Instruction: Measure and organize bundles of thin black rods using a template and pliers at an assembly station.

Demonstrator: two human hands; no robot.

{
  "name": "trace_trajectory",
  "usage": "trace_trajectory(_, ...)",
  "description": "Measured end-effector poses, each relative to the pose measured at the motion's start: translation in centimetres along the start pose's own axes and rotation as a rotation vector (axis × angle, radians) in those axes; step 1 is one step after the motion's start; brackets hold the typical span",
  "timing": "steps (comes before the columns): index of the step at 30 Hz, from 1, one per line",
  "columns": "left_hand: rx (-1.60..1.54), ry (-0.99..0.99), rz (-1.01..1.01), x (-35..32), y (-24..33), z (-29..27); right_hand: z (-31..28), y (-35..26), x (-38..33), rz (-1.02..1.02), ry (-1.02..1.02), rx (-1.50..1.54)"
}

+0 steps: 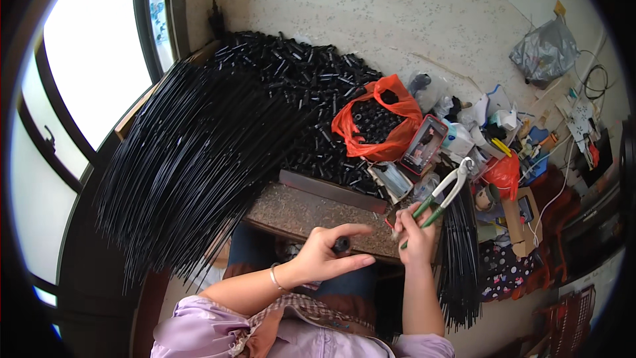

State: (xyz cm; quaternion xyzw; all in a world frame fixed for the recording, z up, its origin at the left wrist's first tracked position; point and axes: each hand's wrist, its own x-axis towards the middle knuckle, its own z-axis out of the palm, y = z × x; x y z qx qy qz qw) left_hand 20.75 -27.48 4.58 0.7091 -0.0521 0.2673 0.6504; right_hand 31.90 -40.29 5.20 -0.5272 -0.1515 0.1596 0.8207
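My left hand [322, 256] is over the front edge of the worktable, with its thumb and forefinger spread apart. The other fingers curl around a short black tubular piece [341, 245], whose round end faces out. To the right, my right hand [416, 237] grips a pair of end-cutting pincers [463, 173] by the green handles. Their pale metal jaws point up and away from me. Behind the hands, a big heap of short black pieces [298, 69] covers the far part of the table, and my right fingers partly hide the pincers' handles.
A thick bundle of long black rods [192, 166] spreads over the left side. Another bundle [459, 258] hangs down at the right. An orange plastic bag [377, 150] holds small black parts. A low wooden strip [331, 191] borders the heap. Clutter surrounds a cardboard box [523, 215].
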Motion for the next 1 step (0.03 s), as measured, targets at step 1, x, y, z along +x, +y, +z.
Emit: trace_trajectory(1,0.019,0.027,-0.019,-0.79,-0.32,-0.60,1.26,0.60,-1.08,-0.005,-0.101,0.058)
